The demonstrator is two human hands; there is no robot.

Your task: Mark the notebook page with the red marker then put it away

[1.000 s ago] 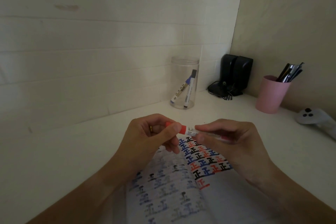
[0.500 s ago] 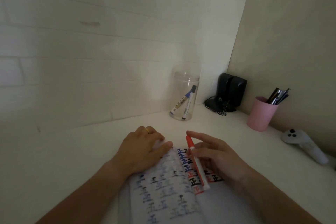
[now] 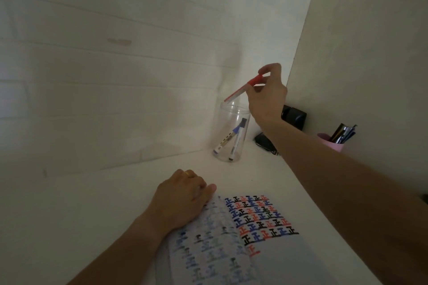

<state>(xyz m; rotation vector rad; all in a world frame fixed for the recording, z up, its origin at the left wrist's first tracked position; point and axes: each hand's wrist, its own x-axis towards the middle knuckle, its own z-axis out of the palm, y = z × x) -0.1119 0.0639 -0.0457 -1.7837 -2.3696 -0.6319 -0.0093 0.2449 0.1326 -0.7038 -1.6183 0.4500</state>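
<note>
The right hand (image 3: 266, 97) pinches the red-capped white marker (image 3: 240, 90), tilted just above the clear plastic jar (image 3: 225, 122) at the white tabletop's (image 3: 92, 203) far edge. The left hand (image 3: 183, 199) rests relaxed on the open notebook (image 3: 278, 261) by the near edge, its page showing rows of 正 in red, blue and black.

Right hand (image 3: 266, 95) raised, arm outstretched, pinching red marker (image 3: 242, 90), left hand (image 3: 183, 199) resting palm-down

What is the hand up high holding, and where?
The right hand pinches the red-capped white marker by its cap end, above the clear plastic jar.
</note>
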